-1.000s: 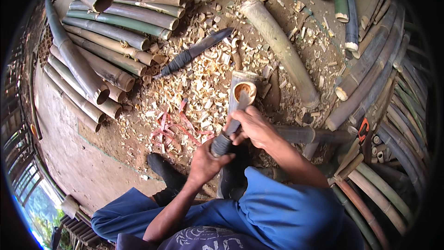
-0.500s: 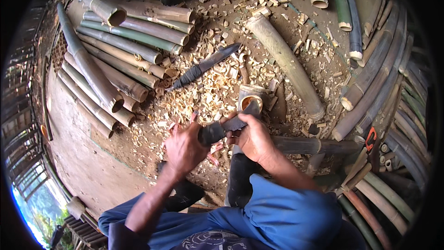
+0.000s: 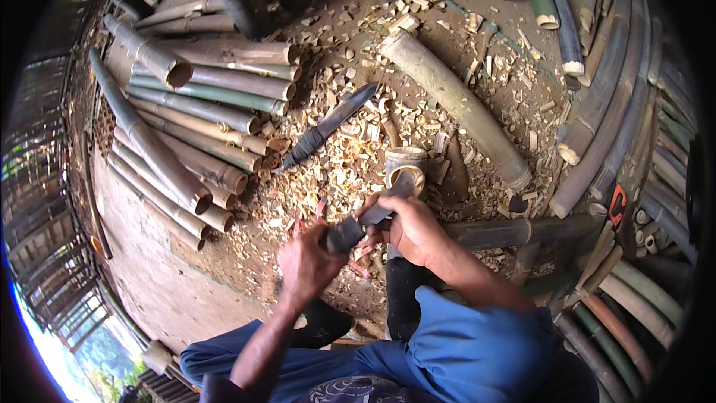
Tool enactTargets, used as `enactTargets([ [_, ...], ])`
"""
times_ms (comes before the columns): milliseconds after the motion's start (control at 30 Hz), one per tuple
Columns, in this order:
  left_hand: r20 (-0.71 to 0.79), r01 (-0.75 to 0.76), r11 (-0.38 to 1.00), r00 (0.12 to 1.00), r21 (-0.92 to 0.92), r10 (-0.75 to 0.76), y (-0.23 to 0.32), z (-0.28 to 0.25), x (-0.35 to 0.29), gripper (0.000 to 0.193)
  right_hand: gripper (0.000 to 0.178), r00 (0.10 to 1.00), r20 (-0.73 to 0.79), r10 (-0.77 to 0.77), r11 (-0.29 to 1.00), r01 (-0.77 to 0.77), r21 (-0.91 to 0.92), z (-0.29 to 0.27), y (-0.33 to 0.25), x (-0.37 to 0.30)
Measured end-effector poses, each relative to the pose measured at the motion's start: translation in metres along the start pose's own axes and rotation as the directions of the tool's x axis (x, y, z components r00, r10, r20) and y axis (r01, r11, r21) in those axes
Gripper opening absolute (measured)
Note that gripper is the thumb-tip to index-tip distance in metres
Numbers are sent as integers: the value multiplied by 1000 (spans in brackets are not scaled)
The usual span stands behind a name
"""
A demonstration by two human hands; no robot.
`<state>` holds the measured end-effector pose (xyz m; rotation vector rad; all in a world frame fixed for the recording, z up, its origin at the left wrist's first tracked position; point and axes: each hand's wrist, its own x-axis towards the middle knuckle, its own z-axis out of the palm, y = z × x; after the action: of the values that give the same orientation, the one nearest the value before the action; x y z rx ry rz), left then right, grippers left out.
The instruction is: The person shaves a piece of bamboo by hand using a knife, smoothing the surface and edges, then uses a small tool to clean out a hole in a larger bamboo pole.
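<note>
A knife with a dark blade [image 3: 379,213] and a black-wrapped handle [image 3: 344,234] spans the space between my hands. My left hand [image 3: 307,263] is closed around the handle. My right hand [image 3: 412,230] pinches the blade, thumb on top and fingers curled beneath. The blade's far end overlaps the open mouth of a bamboo section [image 3: 406,157]; whether it touches the rim I cannot tell. Beyond it, a second long knife [image 3: 328,128] with a wrapped grip lies on the shavings. Reddish strips [image 3: 361,261] show on the ground below the blade.
Pale bamboo chips [image 3: 339,172] cover the ground ahead. One thick bamboo length [image 3: 456,108] lies across them. Stacked poles stand left [image 3: 216,108] and right [image 3: 597,116]. A dark horizontal bamboo [image 3: 492,234] runs beside my right forearm. An orange-handled tool [image 3: 617,204] rests at the right.
The whole view has shifted slightly, with the ground things displaced in the picture. Both hands keep their hold on the knife, and its blade still points at the bamboo mouth.
</note>
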<state>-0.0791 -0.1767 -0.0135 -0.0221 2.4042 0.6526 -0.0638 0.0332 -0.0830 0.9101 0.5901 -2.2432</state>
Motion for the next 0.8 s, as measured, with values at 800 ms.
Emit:
enactTargets([
  [800, 197, -275, 756, 961, 594, 195, 108, -79, 65, 12, 18, 992, 82, -100, 819, 35, 573, 3, -7, 5],
])
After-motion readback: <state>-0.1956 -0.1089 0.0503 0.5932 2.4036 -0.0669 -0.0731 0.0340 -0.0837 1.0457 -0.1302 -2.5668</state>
